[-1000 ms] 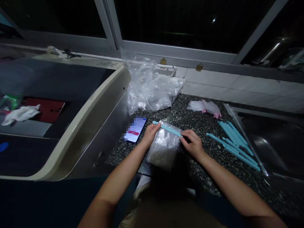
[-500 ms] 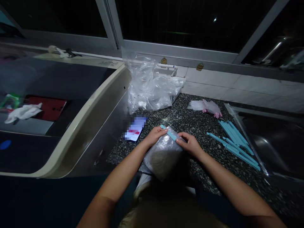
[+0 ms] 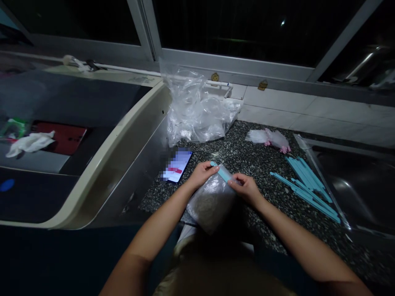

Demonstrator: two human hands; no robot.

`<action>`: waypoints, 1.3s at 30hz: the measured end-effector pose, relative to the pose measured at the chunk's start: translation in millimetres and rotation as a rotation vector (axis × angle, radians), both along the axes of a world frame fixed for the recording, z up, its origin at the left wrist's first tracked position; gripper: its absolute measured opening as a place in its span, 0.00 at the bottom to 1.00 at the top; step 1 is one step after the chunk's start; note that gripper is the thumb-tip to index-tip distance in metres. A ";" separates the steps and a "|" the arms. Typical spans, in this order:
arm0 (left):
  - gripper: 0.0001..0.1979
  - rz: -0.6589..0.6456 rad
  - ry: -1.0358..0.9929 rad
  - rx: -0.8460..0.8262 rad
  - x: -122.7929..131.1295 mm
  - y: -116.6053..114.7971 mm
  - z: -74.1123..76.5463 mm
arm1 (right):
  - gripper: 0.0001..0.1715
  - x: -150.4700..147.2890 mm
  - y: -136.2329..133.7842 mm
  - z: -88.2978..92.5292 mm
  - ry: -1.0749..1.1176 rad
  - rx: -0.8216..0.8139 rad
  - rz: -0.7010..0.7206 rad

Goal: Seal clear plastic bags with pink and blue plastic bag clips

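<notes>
A clear plastic bag (image 3: 210,201) with pale contents lies at the counter's front edge, close to my body. Across its top runs a light-blue strip (image 3: 223,174). My left hand (image 3: 202,173) pinches the strip's upper left end between thumb and fingers. At the lower right end, my right hand (image 3: 246,187) is closed on the strip and the bag's top edge. Several similar blue strips (image 3: 308,181) lie on the counter to the right. Small clear packets with pink ends (image 3: 273,138) rest behind them.
Crumpled clear plastic bags (image 3: 197,113) sit at the back of the speckled counter (image 3: 240,152). A lit phone (image 3: 179,166) lies left of my hands. A washing machine (image 3: 123,131) stands at the left, a metal sink (image 3: 354,181) at the right.
The view has shifted slightly. Both hands keep their hold on the strip, and a little more of the bag's top edge shows beside the strip near my right hand.
</notes>
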State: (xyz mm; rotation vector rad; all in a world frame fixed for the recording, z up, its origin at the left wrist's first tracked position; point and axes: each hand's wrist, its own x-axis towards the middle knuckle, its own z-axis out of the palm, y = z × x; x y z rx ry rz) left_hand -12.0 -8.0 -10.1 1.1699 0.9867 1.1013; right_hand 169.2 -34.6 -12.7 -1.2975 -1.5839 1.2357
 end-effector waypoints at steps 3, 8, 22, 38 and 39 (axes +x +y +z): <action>0.20 -0.004 0.003 -0.002 0.1 0.6 -2.4 | 0.16 -0.4 -0.3 0.4 0.004 -0.009 -0.001; 0.21 -0.009 0.011 0.012 0.8 0.6 -2.1 | 0.16 -1.4 -0.8 3.8 0.019 -0.033 -0.005; 0.22 -0.014 0.018 0.023 2.0 0.8 -0.2 | 0.16 -1.4 0.3 2.5 0.015 -0.067 0.002; 0.23 -0.377 0.159 -0.182 -3.3 0.5 -8.5 | 0.19 23.5 13.2 20.0 -0.064 0.082 -0.135; 0.23 -0.388 0.179 -0.189 -3.3 0.7 -10.5 | 0.19 25.7 14.3 21.5 -0.068 0.089 -0.146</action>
